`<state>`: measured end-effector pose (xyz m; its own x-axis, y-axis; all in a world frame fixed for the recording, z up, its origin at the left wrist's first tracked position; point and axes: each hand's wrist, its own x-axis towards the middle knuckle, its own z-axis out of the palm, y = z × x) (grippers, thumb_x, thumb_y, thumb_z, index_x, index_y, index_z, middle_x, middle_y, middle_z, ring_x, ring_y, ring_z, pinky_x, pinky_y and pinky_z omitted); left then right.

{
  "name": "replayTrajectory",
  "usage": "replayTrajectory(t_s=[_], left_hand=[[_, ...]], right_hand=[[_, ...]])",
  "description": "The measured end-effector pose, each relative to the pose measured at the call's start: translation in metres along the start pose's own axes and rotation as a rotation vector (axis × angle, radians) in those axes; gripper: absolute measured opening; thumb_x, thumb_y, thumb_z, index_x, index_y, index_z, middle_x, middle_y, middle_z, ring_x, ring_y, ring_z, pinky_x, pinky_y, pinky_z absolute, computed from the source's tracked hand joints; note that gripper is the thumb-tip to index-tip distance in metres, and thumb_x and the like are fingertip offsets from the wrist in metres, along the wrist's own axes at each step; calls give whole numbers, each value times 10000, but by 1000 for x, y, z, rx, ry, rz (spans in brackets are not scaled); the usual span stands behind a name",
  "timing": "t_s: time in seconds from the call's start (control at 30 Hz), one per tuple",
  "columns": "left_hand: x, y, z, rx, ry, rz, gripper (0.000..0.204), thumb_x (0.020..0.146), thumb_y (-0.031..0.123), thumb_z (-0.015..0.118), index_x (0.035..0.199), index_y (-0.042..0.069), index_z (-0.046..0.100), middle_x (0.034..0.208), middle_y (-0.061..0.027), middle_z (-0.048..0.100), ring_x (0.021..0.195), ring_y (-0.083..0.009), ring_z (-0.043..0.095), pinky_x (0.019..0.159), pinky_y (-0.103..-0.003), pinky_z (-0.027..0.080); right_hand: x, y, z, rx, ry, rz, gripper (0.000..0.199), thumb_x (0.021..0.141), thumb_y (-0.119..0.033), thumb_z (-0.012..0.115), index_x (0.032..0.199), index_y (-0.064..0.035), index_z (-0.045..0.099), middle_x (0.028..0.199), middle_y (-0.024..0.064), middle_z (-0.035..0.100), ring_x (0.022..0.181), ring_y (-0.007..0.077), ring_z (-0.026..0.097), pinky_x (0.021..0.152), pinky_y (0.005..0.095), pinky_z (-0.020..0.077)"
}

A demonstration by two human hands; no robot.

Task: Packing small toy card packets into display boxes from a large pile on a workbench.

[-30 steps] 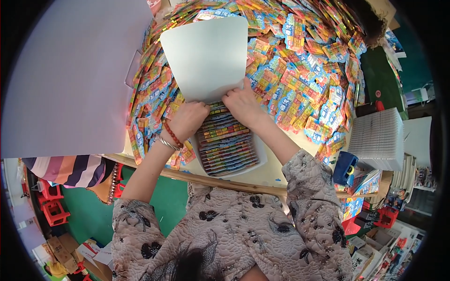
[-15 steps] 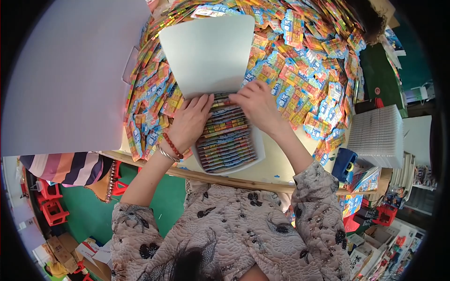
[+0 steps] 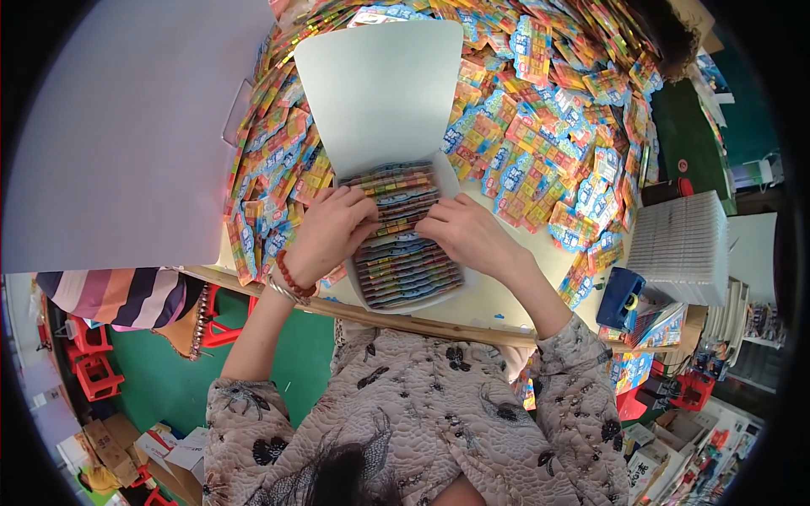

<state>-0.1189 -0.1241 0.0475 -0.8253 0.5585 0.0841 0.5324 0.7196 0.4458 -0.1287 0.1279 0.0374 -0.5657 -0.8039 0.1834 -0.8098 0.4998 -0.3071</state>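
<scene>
A white box (image 3: 450, 169) stands on the table in front of me, its blank lid (image 3: 384, 84) raised at the far side. Flat, colourful carded packs (image 3: 409, 271) are lined up on edge inside it, in a row running from near to far. My left hand (image 3: 333, 223) reaches over the box's left wall, fingers curled on the packs at mid-row. Opposite it, my right hand (image 3: 468, 234) bends its fingers around the right ends of the same packs. Both sets of fingertips are partly hidden among the packs.
Loose packs of the same kind (image 3: 540, 160) lie heaped beyond and on both sides of the box. A large pale panel (image 3: 126, 143) rises at the left. To the right are a stack of white trays (image 3: 679, 244) and a blue tape dispenser (image 3: 621, 297). The wooden table edge (image 3: 405, 325) runs before me.
Both hands have moved nearer to me along the row, from the far end of the box to its middle. The packs at the far end are now uncovered.
</scene>
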Motion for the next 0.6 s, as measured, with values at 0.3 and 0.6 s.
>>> replayTrajectory(t_s=[0.3, 0.6], left_hand=[[3, -4, 8, 283, -10, 134, 76, 750, 91, 642, 802, 72, 590, 817, -57, 614, 879, -231, 592, 813, -348, 417], [9, -1, 3, 284, -58, 99, 110, 749, 120, 669, 808, 54, 604, 863, -61, 613, 914, -245, 578, 836, -382, 443]], right_hand=[[4, 1, 15, -74, -32, 21, 171, 749, -78, 613, 916, -87, 647, 832, 59, 620, 818, 227, 611, 772, 345, 458], [10, 4, 26, -155, -204, 83, 149, 823, -111, 557, 925, -92, 664, 789, 54, 624, 796, 229, 624, 748, 349, 462]])
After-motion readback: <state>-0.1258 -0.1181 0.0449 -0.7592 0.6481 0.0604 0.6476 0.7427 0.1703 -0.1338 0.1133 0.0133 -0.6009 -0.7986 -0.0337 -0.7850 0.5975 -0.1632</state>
